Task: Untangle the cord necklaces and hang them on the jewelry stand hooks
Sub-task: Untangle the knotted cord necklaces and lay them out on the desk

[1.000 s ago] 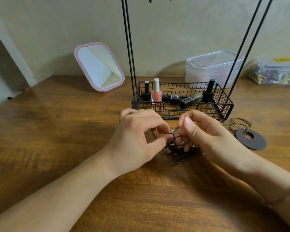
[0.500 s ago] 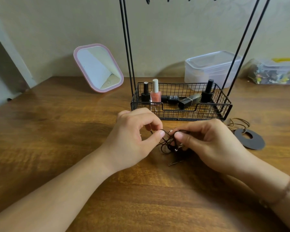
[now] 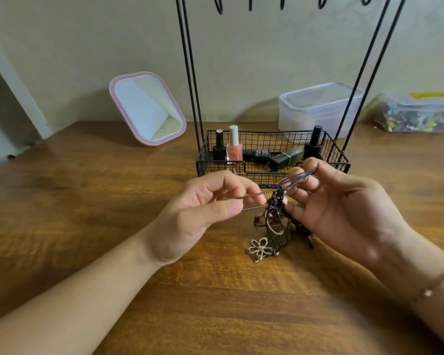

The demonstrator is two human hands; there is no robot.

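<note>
Between left hand [image 3: 203, 208] and right hand [image 3: 344, 211], cord necklaces [image 3: 274, 211] stretched left-right.

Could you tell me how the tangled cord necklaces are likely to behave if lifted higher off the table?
The cord necklaces probably stay floppy: they droop between the left hand and right hand. The flower pendant would likely dangle and swing. The knot probably holds them bunched together.
</note>
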